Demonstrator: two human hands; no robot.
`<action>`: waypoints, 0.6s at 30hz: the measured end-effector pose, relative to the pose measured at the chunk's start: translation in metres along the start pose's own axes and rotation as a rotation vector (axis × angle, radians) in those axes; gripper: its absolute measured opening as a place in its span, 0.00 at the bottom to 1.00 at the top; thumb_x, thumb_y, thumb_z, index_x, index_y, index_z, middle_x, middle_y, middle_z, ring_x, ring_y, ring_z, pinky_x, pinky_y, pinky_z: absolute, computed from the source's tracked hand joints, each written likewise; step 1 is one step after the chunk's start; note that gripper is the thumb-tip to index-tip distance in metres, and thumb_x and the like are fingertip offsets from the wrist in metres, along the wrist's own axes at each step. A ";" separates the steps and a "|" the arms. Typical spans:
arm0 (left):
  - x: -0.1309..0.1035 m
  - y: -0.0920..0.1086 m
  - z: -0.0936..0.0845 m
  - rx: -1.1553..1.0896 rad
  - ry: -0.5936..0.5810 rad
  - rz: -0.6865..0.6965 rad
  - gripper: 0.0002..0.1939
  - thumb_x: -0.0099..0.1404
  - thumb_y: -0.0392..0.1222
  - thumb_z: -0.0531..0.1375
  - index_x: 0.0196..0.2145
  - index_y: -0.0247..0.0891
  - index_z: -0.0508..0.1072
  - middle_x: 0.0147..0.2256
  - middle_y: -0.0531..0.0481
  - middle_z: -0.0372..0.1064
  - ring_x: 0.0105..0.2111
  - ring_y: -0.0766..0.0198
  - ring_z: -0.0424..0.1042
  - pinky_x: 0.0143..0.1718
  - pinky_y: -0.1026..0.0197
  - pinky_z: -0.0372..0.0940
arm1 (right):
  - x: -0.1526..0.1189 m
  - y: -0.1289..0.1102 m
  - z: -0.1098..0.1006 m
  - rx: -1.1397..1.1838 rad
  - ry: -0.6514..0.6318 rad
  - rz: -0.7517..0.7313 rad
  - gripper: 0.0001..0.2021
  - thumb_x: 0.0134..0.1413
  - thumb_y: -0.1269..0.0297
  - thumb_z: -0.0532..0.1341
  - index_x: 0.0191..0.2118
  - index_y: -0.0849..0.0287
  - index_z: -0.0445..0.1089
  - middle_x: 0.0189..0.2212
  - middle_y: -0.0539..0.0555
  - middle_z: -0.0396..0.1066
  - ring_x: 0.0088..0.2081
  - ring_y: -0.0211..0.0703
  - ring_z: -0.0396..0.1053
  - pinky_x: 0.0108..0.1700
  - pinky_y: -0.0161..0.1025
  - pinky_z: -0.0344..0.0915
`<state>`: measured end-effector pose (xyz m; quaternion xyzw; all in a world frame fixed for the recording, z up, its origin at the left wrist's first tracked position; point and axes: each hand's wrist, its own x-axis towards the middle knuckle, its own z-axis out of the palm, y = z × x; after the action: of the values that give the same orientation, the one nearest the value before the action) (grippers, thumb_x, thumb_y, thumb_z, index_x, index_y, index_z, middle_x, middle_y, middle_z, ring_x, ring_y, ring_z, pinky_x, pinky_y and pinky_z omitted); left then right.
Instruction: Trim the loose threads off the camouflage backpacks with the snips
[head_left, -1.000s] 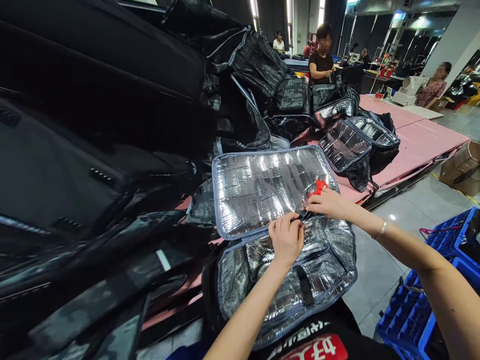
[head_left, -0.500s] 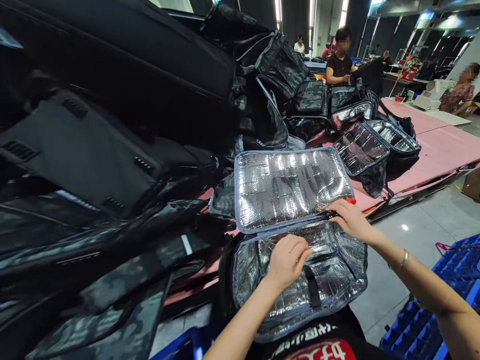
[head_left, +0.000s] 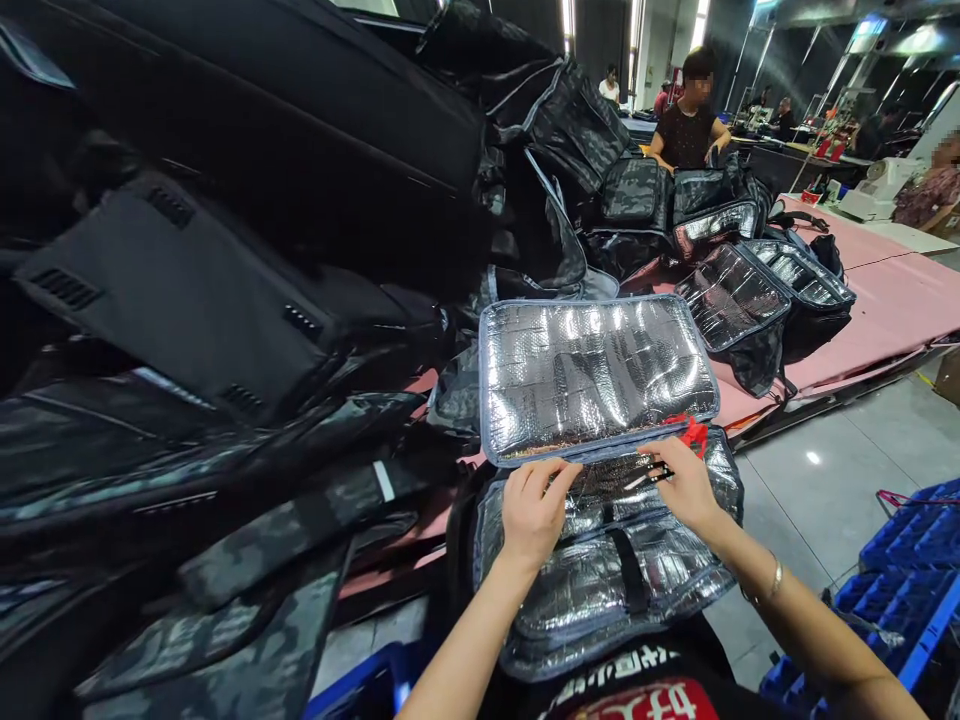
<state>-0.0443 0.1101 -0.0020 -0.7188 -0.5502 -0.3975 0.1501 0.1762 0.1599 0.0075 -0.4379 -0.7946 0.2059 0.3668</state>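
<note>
An insulated bag (head_left: 555, 590) lies unzipped before me, its silver foil lining showing and a black strap across the inside. Its lid (head_left: 600, 375), foil-lined with grey-blue binding, is folded back away from me. My left hand (head_left: 534, 510) is closed, thumb and fingers pinching at the seam by the lid's hinge. In my closed right hand (head_left: 682, 485) are small thread snips (head_left: 651, 476) with a red strip (head_left: 694, 434) on them. Their tips point left over the bag opening, near the hinge seam.
Black and camouflage bags (head_left: 225, 300) are heaped high on the left. Another open foil-lined bag (head_left: 739, 295) lies on the pink table (head_left: 885, 285). Blue plastic crates (head_left: 892, 590) stand at lower right. A co-worker (head_left: 686, 125) is at the far side.
My left hand has moved left and up to the hinge seam. My right hand has come down and left, and the snips' blades now show. The bag's lining near the hinge is pulled up.
</note>
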 end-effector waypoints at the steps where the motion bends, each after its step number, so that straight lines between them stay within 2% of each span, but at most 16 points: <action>1: 0.000 0.000 0.000 -0.001 -0.003 -0.001 0.13 0.60 0.28 0.54 0.36 0.43 0.73 0.32 0.49 0.72 0.34 0.63 0.68 0.35 0.60 0.61 | -0.003 -0.007 0.001 0.029 0.015 0.056 0.15 0.47 0.75 0.56 0.43 0.55 0.65 0.36 0.54 0.68 0.37 0.45 0.67 0.40 0.43 0.67; 5: -0.001 0.000 0.002 -0.022 -0.003 0.004 0.13 0.60 0.28 0.54 0.36 0.43 0.73 0.31 0.50 0.72 0.33 0.64 0.67 0.35 0.60 0.60 | -0.012 -0.029 0.012 0.135 0.000 0.125 0.11 0.54 0.66 0.55 0.45 0.54 0.61 0.39 0.56 0.67 0.39 0.46 0.68 0.41 0.43 0.67; 8: -0.002 0.000 0.002 -0.030 0.006 0.007 0.12 0.61 0.28 0.54 0.36 0.42 0.73 0.31 0.50 0.72 0.33 0.64 0.66 0.36 0.60 0.60 | -0.017 -0.035 0.024 0.080 -0.022 0.142 0.07 0.56 0.62 0.55 0.40 0.55 0.62 0.33 0.54 0.69 0.34 0.44 0.69 0.37 0.41 0.67; 12: -0.004 0.002 0.002 -0.032 0.018 -0.010 0.12 0.61 0.28 0.54 0.36 0.42 0.73 0.32 0.49 0.72 0.34 0.64 0.67 0.36 0.60 0.60 | -0.021 -0.034 0.039 0.026 -0.020 0.171 0.09 0.55 0.57 0.55 0.38 0.55 0.63 0.25 0.50 0.68 0.24 0.41 0.66 0.29 0.38 0.64; 18: -0.005 0.002 0.005 -0.031 0.051 -0.006 0.11 0.60 0.27 0.55 0.35 0.41 0.72 0.31 0.50 0.72 0.34 0.63 0.66 0.37 0.61 0.59 | -0.022 -0.028 0.050 -0.020 0.011 0.120 0.10 0.57 0.57 0.54 0.39 0.56 0.64 0.27 0.53 0.71 0.25 0.42 0.67 0.29 0.38 0.64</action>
<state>-0.0410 0.1094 -0.0082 -0.7092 -0.5422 -0.4244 0.1518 0.1305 0.1257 -0.0158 -0.4895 -0.7668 0.2174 0.3537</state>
